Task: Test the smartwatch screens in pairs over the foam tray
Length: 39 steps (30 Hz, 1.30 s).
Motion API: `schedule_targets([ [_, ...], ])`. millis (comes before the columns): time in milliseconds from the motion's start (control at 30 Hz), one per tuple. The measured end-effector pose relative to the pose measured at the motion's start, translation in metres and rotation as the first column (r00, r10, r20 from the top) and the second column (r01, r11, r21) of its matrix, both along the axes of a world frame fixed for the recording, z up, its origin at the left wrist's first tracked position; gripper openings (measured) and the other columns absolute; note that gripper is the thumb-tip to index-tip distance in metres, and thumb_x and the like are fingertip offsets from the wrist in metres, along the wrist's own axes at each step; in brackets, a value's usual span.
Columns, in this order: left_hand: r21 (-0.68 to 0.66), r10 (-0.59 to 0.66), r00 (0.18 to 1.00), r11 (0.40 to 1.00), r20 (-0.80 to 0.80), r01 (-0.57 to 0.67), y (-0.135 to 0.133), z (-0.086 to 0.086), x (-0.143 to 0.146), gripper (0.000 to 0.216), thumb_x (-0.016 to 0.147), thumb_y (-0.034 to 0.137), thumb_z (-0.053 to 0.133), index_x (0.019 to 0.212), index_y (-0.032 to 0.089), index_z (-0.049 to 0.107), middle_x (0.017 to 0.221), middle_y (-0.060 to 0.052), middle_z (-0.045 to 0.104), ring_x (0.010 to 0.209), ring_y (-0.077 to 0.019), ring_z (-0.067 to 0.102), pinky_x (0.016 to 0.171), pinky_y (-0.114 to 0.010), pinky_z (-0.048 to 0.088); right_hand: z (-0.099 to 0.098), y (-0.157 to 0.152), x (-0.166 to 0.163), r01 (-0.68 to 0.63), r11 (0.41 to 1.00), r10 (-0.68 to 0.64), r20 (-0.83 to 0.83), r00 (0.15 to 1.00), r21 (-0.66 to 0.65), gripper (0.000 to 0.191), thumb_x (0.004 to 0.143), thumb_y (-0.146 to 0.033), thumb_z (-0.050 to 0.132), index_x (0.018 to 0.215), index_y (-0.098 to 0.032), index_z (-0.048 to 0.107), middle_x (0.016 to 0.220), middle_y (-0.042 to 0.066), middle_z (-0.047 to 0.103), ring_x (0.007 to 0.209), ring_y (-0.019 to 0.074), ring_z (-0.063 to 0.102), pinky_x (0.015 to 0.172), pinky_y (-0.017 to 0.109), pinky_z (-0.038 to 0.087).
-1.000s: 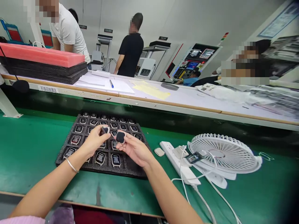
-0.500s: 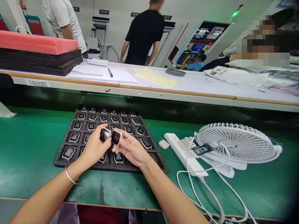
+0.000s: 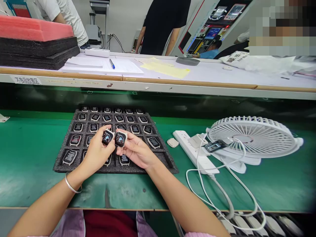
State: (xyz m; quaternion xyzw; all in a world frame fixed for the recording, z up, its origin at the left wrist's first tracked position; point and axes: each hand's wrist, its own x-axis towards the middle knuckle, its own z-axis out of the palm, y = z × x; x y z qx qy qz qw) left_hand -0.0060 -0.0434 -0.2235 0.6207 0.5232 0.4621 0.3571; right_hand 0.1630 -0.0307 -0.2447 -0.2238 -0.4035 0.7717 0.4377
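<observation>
Two smartwatches without straps are held side by side above a black foam tray. My left hand (image 3: 100,148) grips one smartwatch (image 3: 107,137) between thumb and fingers, its screen lit with a watch face. In my right hand (image 3: 137,149) is the other smartwatch (image 3: 120,139), also lit and facing up. The foam tray (image 3: 61,164) beneath holds several rows of smartwatches with white text on dark screens, such as the one at the near left corner (image 3: 69,157). My hands and forearms hide part of the tray's nearer rows.
Right of the tray lie a small white square piece (image 3: 172,142), a white power strip (image 3: 184,141) with cables, and a white fan (image 3: 251,138). A raised shelf (image 3: 158,82) runs behind, bearing papers, a pen (image 3: 112,64) and stacked foam (image 3: 37,49). Other people stand beyond it.
The screens of both held smartwatches have gone from dark to showing lit watch faces. My view has tilted down slightly; both hands keep their hold.
</observation>
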Motion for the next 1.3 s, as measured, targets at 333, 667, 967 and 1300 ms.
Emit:
schedule_targets([
  [333, 0.029, 0.024, 1.0, 0.999, 0.008, -0.024, 0.0002, 0.0019, 0.0008, 0.046, 0.078, 0.031, 0.058, 0.122, 0.015, 0.055, 0.099, -0.006, 0.066, 0.083, -0.0171, 0.062, 0.077, -0.03, 0.05, 0.003, -0.0008, 0.0008, 0.029, 0.999, -0.03, 0.021, 0.999, 0.02, 0.053, 0.072, -0.033, 0.083, 0.12, -0.023, 0.062, 0.091, 0.001, 0.071, 0.068, 0.0155, 0.068, 0.067, 0.03, 0.054],
  [667, 0.018, 0.003, 1.0, 1.0, 0.031, -0.004, 0.0001, 0.0001, 0.0016, 0.047, 0.078, 0.028, 0.058, 0.122, 0.015, 0.055, 0.1, -0.007, 0.068, 0.087, -0.0181, 0.064, 0.081, -0.031, 0.051, 0.0051, -0.0013, 0.0011, 0.039, 0.998, -0.039, 0.0, 0.999, 0.05, 0.049, 0.073, -0.032, 0.082, 0.117, -0.025, 0.063, 0.102, 0.002, 0.07, 0.067, 0.0141, 0.068, 0.068, 0.03, 0.054],
  [967, 0.026, -0.007, 1.0, 1.0, 0.023, 0.007, 0.0004, 0.0006, 0.0002, 0.045, 0.078, 0.024, 0.059, 0.122, 0.016, 0.055, 0.102, -0.006, 0.068, 0.089, -0.0176, 0.064, 0.082, -0.03, 0.051, 0.0063, -0.0013, 0.0009, 0.05, 0.998, -0.05, -0.004, 0.999, 0.042, 0.049, 0.072, -0.032, 0.083, 0.117, -0.025, 0.063, 0.103, 0.002, 0.071, 0.065, 0.0135, 0.065, 0.068, 0.031, 0.054],
  [1300, 0.019, -0.008, 1.0, 1.0, 0.029, 0.007, -0.0004, -0.0009, 0.0005, 0.047, 0.077, 0.025, 0.059, 0.123, 0.016, 0.055, 0.101, -0.005, 0.067, 0.082, -0.0157, 0.062, 0.076, -0.028, 0.05, 0.0024, 0.0, 0.0021, 0.012, 0.998, -0.009, -0.053, 0.999, 0.058, 0.048, 0.073, -0.031, 0.083, 0.117, -0.023, 0.063, 0.1, 0.003, 0.07, 0.064, 0.0125, 0.064, 0.064, 0.029, 0.052],
])
